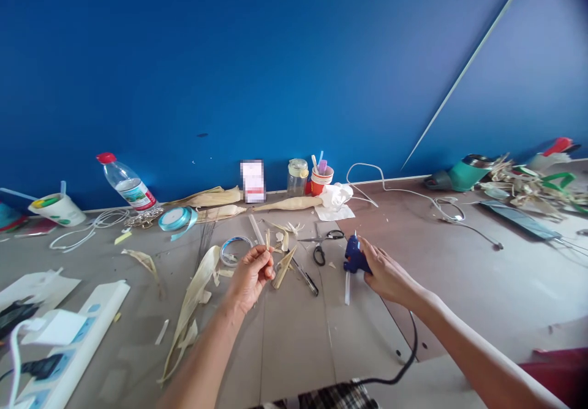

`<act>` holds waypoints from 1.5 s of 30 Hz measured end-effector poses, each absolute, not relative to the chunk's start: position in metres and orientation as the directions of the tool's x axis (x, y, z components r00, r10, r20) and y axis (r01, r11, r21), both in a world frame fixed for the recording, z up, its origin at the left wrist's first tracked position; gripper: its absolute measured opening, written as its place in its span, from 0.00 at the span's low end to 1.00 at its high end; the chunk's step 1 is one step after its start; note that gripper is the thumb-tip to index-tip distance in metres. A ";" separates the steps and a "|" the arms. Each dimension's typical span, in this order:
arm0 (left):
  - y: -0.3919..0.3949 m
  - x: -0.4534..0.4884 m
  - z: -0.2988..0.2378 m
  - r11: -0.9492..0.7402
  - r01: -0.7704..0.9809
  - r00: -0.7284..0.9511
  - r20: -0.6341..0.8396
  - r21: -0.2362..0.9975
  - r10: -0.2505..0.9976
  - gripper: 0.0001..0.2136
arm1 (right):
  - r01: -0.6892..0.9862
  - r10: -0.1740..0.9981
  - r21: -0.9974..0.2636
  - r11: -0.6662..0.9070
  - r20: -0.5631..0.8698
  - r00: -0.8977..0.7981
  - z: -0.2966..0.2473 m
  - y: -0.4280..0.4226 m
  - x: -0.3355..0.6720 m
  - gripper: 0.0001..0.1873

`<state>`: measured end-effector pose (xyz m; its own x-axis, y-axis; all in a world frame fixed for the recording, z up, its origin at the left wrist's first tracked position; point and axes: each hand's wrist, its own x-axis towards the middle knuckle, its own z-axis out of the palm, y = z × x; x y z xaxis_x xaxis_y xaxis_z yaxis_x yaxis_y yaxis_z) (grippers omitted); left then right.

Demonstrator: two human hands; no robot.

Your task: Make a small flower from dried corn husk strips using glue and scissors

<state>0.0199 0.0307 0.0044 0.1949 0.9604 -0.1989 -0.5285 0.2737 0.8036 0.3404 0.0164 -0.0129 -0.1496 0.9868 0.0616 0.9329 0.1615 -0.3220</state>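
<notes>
My left hand (pixel 252 275) was drawn in tight, thumb and fingertips pinching a small piece of dried husk (pixel 268 239) upright above the middle of the tabletop (pixel 294 351). My right hand (pixel 384 273) was closed around a blue glue gun (pixel 353 253), well apart from the left, with the nozzle pointing up and away from me. A clear glue stick (pixel 347 289) stuck out of the gun's lower end, and a black cord (pixel 415 335) curved from near my right wrist back toward me.

Between my two hands lay a pair of scissors (pixel 334 234) with black handles, spread open, and a dark pen (pixel 307 278) set at a slant. A pointed husk scrap (pixel 283 269) rested just beside the pen, near my left fingers. On the other side of that hand I had a ring of tape (pixel 223 256) lying flat and a long pale husk (pixel 196 286) stretching toward me.

Farther back, a roll of light blue ribbon (pixel 173 218) sat near a tilted bottle (pixel 133 193) with a red cap. A phone (pixel 253 182) leaned against the blue wall (pixel 294 66), its screen blurred out, and a lidded jar (pixel 297 180) stood beside a red paper cup (pixel 321 182).
</notes>
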 end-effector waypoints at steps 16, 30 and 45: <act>0.031 0.018 0.004 0.287 -0.547 0.197 -0.213 0.786 0.957 0.11 | -0.239 0.936 -0.956 -0.172 -0.083 -0.343 0.048 0.025 0.253 0.29; 0.031 0.019 0.008 0.251 -0.478 0.140 -0.209 0.842 0.968 0.08 | -0.416 0.654 -0.774 -0.477 0.003 -0.756 0.009 0.039 0.241 0.28; 0.029 0.021 0.008 0.249 -0.418 0.118 -0.220 0.874 0.968 0.08 | -0.378 0.838 -0.892 -0.249 -0.003 -0.546 0.015 0.037 0.238 0.11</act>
